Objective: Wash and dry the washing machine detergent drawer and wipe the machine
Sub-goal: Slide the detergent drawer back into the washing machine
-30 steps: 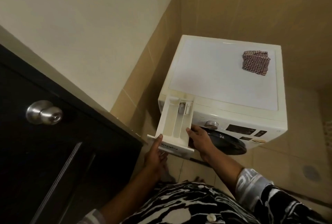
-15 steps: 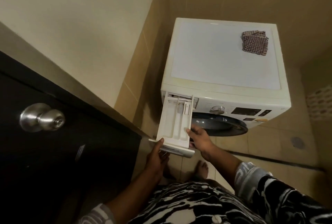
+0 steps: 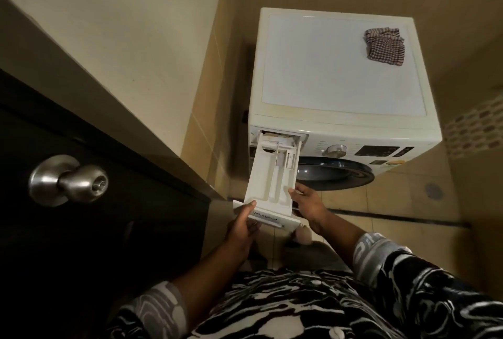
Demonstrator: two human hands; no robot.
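White detergent drawer [image 3: 272, 175], seemingly three compartments, gripped by left hand [image 3: 242, 227] and right hand [image 3: 309, 204].

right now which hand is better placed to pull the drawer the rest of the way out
Left. The left hand grips the detergent drawer by its front panel, in line with the pull; the right hand only steadies its side edge.
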